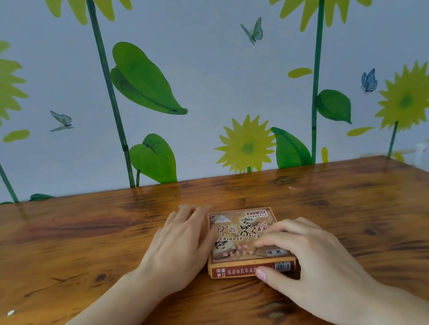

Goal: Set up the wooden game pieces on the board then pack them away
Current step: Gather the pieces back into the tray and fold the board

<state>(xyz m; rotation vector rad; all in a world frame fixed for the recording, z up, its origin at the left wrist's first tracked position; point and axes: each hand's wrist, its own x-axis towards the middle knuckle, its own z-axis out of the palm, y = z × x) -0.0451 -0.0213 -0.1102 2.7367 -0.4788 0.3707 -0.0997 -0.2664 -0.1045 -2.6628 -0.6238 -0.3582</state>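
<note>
A closed Chinese chess box (241, 236) lies flat on the wooden surface (82, 248), roughly midway between the left and right edges and somewhat nearer the front edge than the far one. Its lid faces up, printed with Chinese characters and the word "Chinese" over a picture of round wooden pieces; the narrow side facing the person carries a red and orange strip of Chinese text and a barcode. The left hand (178, 251) rests palm down against the box's left side, its fingers (190, 214) stretched out flat and together along that edge, reaching toward the far left corner of the box; they lie loosely extended and grip nothing. The right hand (310, 258) covers the near right corner of the box, its fingers (279, 231) curled over the lid and the thumb (267, 275) pressed against the front side by the barcode, so that the corner is pinched between thumb and fingers. Both forearms come in from the near edge of the surface. No game pieces or board are out on the surface; the box looks shut. A small pale speck (10, 312) lies near the left edge. Behind the far edge stands a pale blue wall (201, 68) painted with yellow sunflowers, green stems and leaves, and small butterflies.
</note>
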